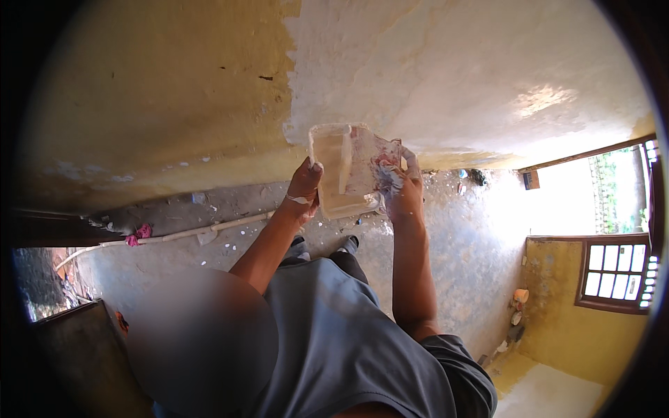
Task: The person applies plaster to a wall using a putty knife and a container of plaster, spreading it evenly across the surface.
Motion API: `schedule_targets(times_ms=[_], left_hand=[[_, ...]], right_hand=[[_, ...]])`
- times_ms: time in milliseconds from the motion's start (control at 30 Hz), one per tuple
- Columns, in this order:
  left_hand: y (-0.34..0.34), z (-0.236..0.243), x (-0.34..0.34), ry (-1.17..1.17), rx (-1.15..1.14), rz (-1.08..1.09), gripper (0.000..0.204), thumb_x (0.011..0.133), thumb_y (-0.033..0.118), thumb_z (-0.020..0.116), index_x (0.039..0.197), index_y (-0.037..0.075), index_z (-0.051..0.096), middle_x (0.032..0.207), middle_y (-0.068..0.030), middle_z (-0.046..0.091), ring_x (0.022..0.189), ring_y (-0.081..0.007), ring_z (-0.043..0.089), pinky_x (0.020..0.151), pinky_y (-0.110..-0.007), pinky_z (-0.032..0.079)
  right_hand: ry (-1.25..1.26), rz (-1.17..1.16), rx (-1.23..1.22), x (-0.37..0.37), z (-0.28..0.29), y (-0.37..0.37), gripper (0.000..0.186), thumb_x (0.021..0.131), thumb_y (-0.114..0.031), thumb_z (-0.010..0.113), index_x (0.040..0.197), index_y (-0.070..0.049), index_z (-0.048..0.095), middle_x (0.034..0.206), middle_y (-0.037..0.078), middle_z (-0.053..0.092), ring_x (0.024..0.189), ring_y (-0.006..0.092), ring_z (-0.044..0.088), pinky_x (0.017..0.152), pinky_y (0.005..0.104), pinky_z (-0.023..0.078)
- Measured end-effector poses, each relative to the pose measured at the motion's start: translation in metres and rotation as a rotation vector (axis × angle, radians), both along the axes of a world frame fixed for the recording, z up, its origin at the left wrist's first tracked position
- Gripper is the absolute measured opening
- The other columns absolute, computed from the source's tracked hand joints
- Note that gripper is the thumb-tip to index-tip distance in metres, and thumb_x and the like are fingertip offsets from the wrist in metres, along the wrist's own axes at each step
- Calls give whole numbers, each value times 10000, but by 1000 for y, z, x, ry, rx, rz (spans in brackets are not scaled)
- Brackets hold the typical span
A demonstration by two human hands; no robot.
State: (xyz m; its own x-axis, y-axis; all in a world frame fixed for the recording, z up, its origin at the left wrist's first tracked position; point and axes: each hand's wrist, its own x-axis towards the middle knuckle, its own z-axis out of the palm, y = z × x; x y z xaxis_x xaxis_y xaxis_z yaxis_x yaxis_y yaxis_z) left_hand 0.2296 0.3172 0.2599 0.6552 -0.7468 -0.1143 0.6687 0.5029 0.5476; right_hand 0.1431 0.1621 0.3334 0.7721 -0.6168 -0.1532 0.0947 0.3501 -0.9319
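Observation:
My left hand (304,187) grips the left side of a translucent plastic tub (328,171), its thumb at the rim. The tub is smeared with whitish paint or filler and tilted so that its opening partly shows. Over the tub's right side, my right hand (405,195) is closed on a flat, wide scraper (361,161) coated in pale and reddish smears. White stuff sticks to the right-hand fingers, and the scraper's grip is largely hidden by them. Both hands are in front of a wall (390,76), whitish on the right and yellow on the left.
A long pale pole (202,230) lies on the spotted grey floor (460,279) along the wall, with a pink cloth (139,235) by it. Small debris lies near the wall's foot. An orange container (520,296) stands at the right, below a barred window (614,268) and beside a bright opening.

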Motion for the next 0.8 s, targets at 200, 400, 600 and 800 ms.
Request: schedule_targets(times_ms=[200, 400, 600, 800], left_hand=[[35, 4, 19, 185, -51, 43, 725, 717, 444, 673, 1250, 55, 373, 1162, -116, 514, 1028, -268, 546, 856, -422, 487], [117, 13, 27, 70, 33, 344, 831, 686, 495, 673, 1301, 67, 314, 1256, -121, 451, 1127, -290, 474, 922, -464, 430], [172, 5, 4, 23, 72, 482, 846, 705, 529, 637, 1334, 96, 273, 1301, -108, 412, 1176, -292, 427, 958, -462, 395], [197, -17, -27, 186, 212, 582, 785, 746, 538, 582, 1331, 111, 281, 1294, -110, 421, 1142, -293, 463, 931, -459, 419]], right_hand=[[-174, 179, 537, -4, 2, -2, 314, 793, -55, 561, 1097, -53, 485, 1023, 97, 556, 911, 234, 583, 703, 369, 525], [-229, 353, 486, 50, 1, 16, 178, 798, -94, 590, 951, -10, 553, 866, 99, 606, 786, 234, 604, 689, 334, 536], [-365, 345, 587, 134, -32, 16, 114, 817, -56, 533, 853, 53, 541, 782, 134, 572, 756, 222, 589, 723, 267, 541], [-418, 248, 458, 163, 120, 6, 155, 823, -42, 488, 731, 70, 543, 726, 138, 550, 781, 221, 571, 752, 253, 537]])
